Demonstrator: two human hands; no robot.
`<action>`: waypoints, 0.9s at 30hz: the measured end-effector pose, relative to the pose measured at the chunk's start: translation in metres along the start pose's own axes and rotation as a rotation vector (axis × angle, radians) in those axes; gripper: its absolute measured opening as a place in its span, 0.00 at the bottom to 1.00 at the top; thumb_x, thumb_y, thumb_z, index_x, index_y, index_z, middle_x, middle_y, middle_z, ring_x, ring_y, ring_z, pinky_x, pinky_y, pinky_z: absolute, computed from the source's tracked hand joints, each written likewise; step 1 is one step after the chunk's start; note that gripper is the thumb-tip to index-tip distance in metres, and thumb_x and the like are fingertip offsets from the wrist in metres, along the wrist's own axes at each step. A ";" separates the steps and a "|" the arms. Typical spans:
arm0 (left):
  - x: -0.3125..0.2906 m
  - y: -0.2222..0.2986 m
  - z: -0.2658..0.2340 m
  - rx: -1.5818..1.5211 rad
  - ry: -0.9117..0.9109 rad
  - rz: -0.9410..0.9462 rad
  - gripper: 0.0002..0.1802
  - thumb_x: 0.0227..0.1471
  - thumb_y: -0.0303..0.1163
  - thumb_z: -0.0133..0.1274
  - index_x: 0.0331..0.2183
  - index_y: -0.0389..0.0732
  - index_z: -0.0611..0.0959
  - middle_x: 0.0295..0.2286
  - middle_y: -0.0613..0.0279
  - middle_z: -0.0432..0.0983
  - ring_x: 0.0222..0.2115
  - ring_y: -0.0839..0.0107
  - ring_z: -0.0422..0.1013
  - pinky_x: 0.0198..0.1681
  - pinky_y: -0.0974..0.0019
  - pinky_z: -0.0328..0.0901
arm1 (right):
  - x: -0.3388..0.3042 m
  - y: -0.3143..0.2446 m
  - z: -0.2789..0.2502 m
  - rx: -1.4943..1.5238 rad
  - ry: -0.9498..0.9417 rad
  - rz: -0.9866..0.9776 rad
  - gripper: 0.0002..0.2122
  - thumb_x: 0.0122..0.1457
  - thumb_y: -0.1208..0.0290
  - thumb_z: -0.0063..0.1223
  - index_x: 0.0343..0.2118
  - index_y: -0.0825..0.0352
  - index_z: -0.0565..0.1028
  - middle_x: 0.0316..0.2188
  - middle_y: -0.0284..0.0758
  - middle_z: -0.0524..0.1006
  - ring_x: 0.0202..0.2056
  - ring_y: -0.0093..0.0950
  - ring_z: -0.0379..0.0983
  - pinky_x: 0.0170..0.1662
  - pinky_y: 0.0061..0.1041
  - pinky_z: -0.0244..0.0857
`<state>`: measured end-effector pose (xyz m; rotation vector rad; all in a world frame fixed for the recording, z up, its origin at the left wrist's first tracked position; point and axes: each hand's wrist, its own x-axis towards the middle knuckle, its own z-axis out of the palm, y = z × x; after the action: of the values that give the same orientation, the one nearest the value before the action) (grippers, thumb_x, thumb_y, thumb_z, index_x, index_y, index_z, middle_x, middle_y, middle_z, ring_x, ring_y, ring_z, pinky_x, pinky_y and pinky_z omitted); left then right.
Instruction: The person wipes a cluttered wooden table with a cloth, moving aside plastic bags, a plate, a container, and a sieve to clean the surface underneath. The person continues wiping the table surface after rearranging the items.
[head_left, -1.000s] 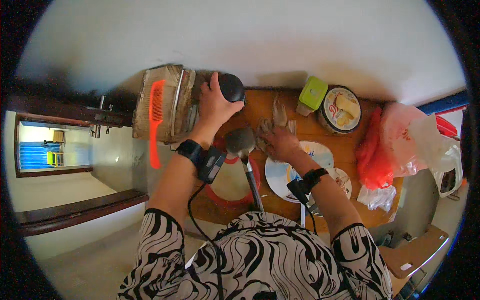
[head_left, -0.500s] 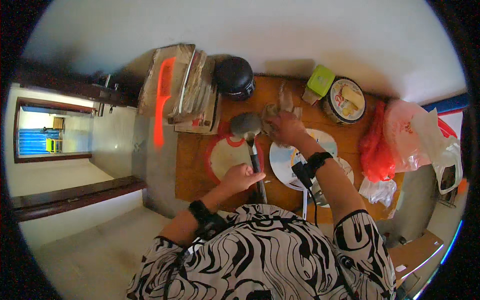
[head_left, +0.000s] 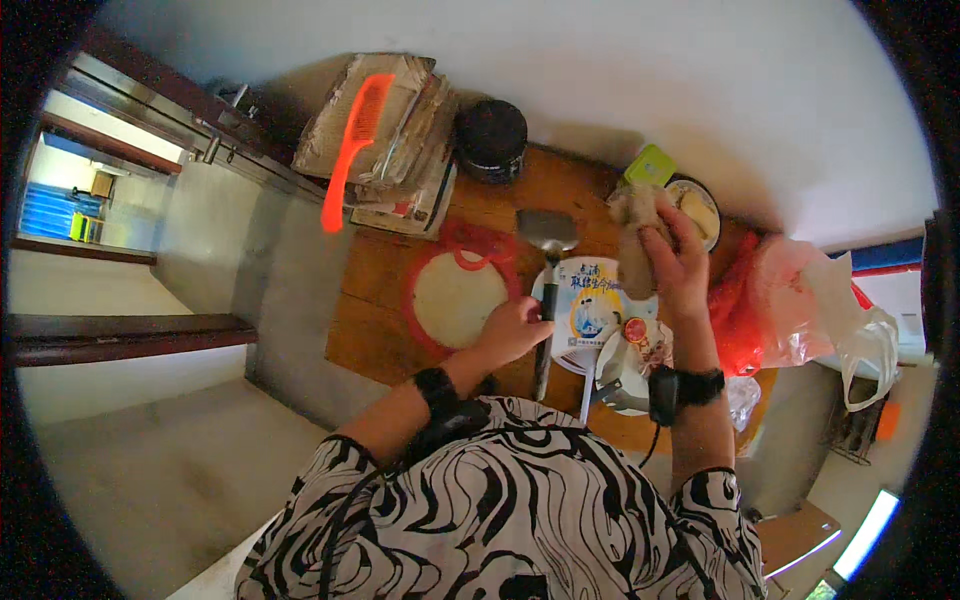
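A metal spatula (head_left: 548,230) with a black handle stands in my left hand (head_left: 510,332), which is closed around the handle over the table. Its grey blade points away from me. My right hand (head_left: 682,262) grips a crumpled grey-beige cloth (head_left: 637,238), held apart from the spatula. Below the cloth lies a round printed hand fan (head_left: 580,292) with a white handle. A white dish (head_left: 615,385) with a dark-handled item in it sits near my right wrist. To the left of the spatula is a round, pale disc with a red rim (head_left: 460,300).
An orange comb (head_left: 357,150) lies on stacked cardboard (head_left: 415,130) at the back left. Beside it stands a black jar (head_left: 490,145). A green box (head_left: 650,165) and a round container (head_left: 705,215) are at the back right. Red (head_left: 730,320) and white plastic bags (head_left: 870,320) crowd the right edge.
My right hand has lifted the cloth and moved it right, away from the spatula's blade. The left hand still holds the spatula. The view has turned slightly.
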<state>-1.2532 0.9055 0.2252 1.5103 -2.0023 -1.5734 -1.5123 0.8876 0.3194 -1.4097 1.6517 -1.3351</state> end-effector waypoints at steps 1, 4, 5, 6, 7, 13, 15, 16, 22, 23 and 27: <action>0.002 0.009 0.005 -0.036 -0.041 -0.008 0.23 0.49 0.44 0.59 0.39 0.34 0.80 0.27 0.57 0.80 0.24 0.71 0.76 0.28 0.64 0.72 | -0.006 -0.006 -0.007 0.041 0.032 0.007 0.18 0.56 0.77 0.55 0.51 0.69 0.73 0.47 0.37 0.75 0.49 0.27 0.70 0.54 0.26 0.63; 0.020 0.021 0.038 -0.164 -0.144 0.038 0.26 0.46 0.47 0.59 0.38 0.34 0.81 0.27 0.51 0.80 0.26 0.63 0.77 0.34 0.59 0.72 | -0.023 -0.024 -0.026 0.099 0.064 0.071 0.18 0.56 0.79 0.56 0.50 0.70 0.73 0.48 0.38 0.75 0.51 0.28 0.70 0.55 0.27 0.62; 0.028 0.019 0.053 -0.079 -0.082 0.093 0.23 0.45 0.45 0.58 0.36 0.34 0.81 0.26 0.50 0.79 0.27 0.59 0.77 0.35 0.57 0.71 | -0.029 -0.025 -0.029 0.111 0.061 0.100 0.18 0.56 0.79 0.55 0.50 0.70 0.73 0.48 0.37 0.75 0.51 0.28 0.70 0.56 0.27 0.62; 0.035 0.020 0.064 0.008 -0.020 0.148 0.21 0.44 0.43 0.58 0.34 0.34 0.81 0.26 0.50 0.79 0.28 0.55 0.76 0.35 0.55 0.70 | -0.034 -0.019 -0.034 0.024 0.035 0.053 0.18 0.56 0.79 0.55 0.51 0.70 0.73 0.48 0.37 0.75 0.51 0.28 0.70 0.56 0.28 0.62; 0.036 0.023 0.066 0.100 0.043 0.199 0.19 0.43 0.40 0.58 0.32 0.34 0.81 0.25 0.49 0.78 0.29 0.51 0.75 0.35 0.53 0.69 | -0.040 -0.019 -0.034 0.035 0.026 0.081 0.18 0.56 0.79 0.55 0.51 0.70 0.72 0.48 0.36 0.75 0.51 0.28 0.70 0.56 0.28 0.62; 0.017 0.025 -0.012 0.631 0.290 0.116 0.19 0.49 0.33 0.52 0.45 0.41 0.76 0.45 0.49 0.73 0.47 0.52 0.68 0.46 0.53 0.65 | -0.061 -0.032 -0.033 0.198 0.009 0.183 0.19 0.58 0.79 0.52 0.54 0.69 0.70 0.50 0.37 0.74 0.50 0.27 0.70 0.55 0.27 0.63; 0.012 -0.011 -0.048 0.935 0.560 0.335 0.20 0.49 0.31 0.52 0.46 0.40 0.77 0.51 0.46 0.70 0.53 0.50 0.65 0.55 0.51 0.61 | -0.063 -0.042 -0.028 0.392 -0.018 0.247 0.19 0.58 0.79 0.52 0.54 0.70 0.70 0.50 0.38 0.74 0.49 0.27 0.71 0.54 0.27 0.64; 0.016 -0.027 -0.063 0.963 0.510 0.346 0.19 0.50 0.31 0.51 0.45 0.39 0.78 0.52 0.47 0.69 0.54 0.50 0.64 0.56 0.50 0.60 | -0.064 -0.046 -0.023 0.453 -0.023 0.274 0.19 0.59 0.78 0.52 0.54 0.70 0.70 0.50 0.38 0.74 0.49 0.27 0.71 0.54 0.27 0.65; 0.028 -0.047 -0.097 1.017 0.197 0.387 0.12 0.51 0.33 0.51 0.37 0.39 0.80 0.49 0.49 0.71 0.53 0.52 0.64 0.58 0.49 0.58 | -0.058 -0.070 0.021 0.480 -0.099 0.259 0.20 0.60 0.75 0.52 0.56 0.71 0.68 0.49 0.36 0.74 0.49 0.26 0.71 0.53 0.26 0.65; 0.025 -0.047 -0.097 1.036 0.180 0.412 0.12 0.51 0.34 0.51 0.37 0.39 0.80 0.47 0.49 0.72 0.52 0.53 0.66 0.57 0.49 0.59 | -0.055 -0.072 0.031 0.459 -0.105 0.256 0.20 0.60 0.75 0.52 0.56 0.71 0.68 0.49 0.36 0.74 0.49 0.25 0.71 0.53 0.26 0.65; -0.008 -0.060 -0.111 0.918 0.243 0.489 0.11 0.51 0.35 0.51 0.35 0.40 0.80 0.40 0.50 0.75 0.46 0.52 0.69 0.55 0.50 0.60 | -0.036 -0.049 0.071 0.244 -0.120 0.261 0.22 0.59 0.70 0.55 0.56 0.70 0.68 0.48 0.39 0.76 0.49 0.29 0.72 0.54 0.28 0.65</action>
<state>-1.1410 0.8470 0.2276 1.1555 -2.7877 -0.2460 -1.4208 0.9028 0.3358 -1.0705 1.4797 -1.2295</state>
